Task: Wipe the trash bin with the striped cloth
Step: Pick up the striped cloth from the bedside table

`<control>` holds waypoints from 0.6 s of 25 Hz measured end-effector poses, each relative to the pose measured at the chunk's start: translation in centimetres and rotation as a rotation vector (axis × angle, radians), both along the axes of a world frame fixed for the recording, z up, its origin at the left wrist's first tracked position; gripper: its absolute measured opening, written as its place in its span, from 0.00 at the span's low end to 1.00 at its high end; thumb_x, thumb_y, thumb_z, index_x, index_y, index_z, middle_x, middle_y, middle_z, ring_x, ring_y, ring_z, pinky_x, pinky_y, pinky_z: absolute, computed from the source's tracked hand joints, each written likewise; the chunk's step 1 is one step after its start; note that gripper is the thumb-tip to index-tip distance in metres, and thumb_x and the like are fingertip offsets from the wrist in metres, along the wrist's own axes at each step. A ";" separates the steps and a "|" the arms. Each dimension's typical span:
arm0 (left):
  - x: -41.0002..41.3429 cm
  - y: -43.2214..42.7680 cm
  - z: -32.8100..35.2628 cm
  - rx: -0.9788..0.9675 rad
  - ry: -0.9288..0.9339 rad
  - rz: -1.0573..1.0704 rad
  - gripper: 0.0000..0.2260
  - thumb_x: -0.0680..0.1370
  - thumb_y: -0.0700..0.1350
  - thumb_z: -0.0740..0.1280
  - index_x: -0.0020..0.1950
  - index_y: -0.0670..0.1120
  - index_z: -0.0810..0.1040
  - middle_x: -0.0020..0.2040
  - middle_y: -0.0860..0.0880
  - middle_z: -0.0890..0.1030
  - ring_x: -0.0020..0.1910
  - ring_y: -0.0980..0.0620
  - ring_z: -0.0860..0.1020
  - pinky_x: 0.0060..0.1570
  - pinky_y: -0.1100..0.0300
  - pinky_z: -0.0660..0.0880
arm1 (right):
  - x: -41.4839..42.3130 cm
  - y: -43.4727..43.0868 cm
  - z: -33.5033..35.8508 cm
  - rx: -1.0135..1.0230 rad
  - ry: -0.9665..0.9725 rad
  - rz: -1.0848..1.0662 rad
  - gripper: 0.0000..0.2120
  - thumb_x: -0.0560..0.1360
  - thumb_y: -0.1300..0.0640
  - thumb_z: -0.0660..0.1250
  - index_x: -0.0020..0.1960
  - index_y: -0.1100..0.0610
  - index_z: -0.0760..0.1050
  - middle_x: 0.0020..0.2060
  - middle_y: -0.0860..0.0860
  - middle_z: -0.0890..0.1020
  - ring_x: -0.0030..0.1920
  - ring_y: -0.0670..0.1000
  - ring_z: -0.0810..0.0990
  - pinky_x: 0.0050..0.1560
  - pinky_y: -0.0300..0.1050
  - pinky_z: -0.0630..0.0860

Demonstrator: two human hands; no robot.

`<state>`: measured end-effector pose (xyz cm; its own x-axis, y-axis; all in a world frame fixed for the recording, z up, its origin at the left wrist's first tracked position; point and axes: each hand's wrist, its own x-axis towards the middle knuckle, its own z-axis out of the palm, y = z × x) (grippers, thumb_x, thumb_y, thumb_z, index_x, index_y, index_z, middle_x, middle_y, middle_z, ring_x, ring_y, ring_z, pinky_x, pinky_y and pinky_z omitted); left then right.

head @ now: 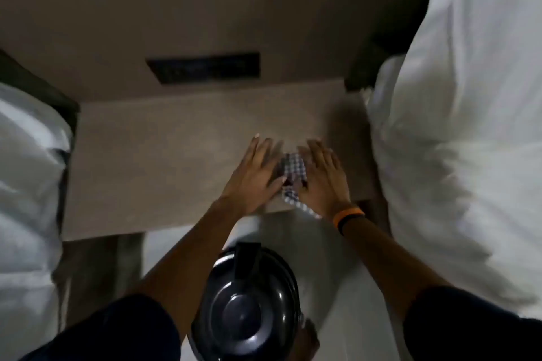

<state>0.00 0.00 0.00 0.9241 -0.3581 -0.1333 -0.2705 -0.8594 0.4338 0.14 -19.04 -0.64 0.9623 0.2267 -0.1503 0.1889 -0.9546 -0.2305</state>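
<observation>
The striped cloth, white with dark checks, lies on the beige bedside table near its front right edge, one corner hanging over that edge. My left hand and my right hand rest flat on it, fingers spread, one on each side. Directly below me on the floor stands the trash bin, round and glossy black with a closed lid and a pedal bar at its far side. Neither hand touches the bin.
White bedding fills the right side and more white bedding the left, so the table sits in a narrow gap. A dark socket panel is set in the wall behind. The floor around the bin is pale.
</observation>
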 end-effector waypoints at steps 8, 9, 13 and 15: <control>0.1 -4.1 -10.3 -0.229 0.032 0.134 0.16 0.71 0.40 0.75 0.55 0.32 0.82 0.65 0.35 0.81 0.66 0.34 0.76 0.64 0.57 0.68 | -2.4 -0.6 -13.0 0.100 -0.237 -0.068 0.25 0.84 0.50 0.54 0.79 0.55 0.67 0.81 0.59 0.67 0.82 0.61 0.63 0.83 0.63 0.60; 0.6 -4.3 -10.4 -0.228 0.019 0.142 0.15 0.70 0.40 0.75 0.53 0.33 0.82 0.62 0.37 0.83 0.64 0.35 0.76 0.60 0.57 0.69 | -2.3 -0.3 -13.2 0.122 -0.286 -0.098 0.23 0.85 0.52 0.55 0.78 0.57 0.70 0.79 0.59 0.69 0.81 0.61 0.66 0.82 0.63 0.62; 1.2 -4.6 -9.4 -0.221 0.022 0.181 0.13 0.68 0.38 0.74 0.51 0.37 0.84 0.56 0.40 0.85 0.58 0.41 0.81 0.58 0.51 0.75 | -3.0 0.9 -12.4 0.210 -0.256 -0.207 0.19 0.86 0.59 0.57 0.73 0.63 0.74 0.75 0.60 0.75 0.78 0.60 0.71 0.81 0.57 0.66; -1.2 -4.4 -8.8 -0.373 0.056 0.259 0.14 0.70 0.37 0.74 0.55 0.38 0.85 0.57 0.40 0.86 0.58 0.45 0.83 0.61 0.52 0.78 | -4.6 0.7 -11.2 0.214 -0.205 -0.212 0.19 0.86 0.58 0.57 0.73 0.63 0.75 0.73 0.59 0.78 0.75 0.59 0.76 0.76 0.52 0.72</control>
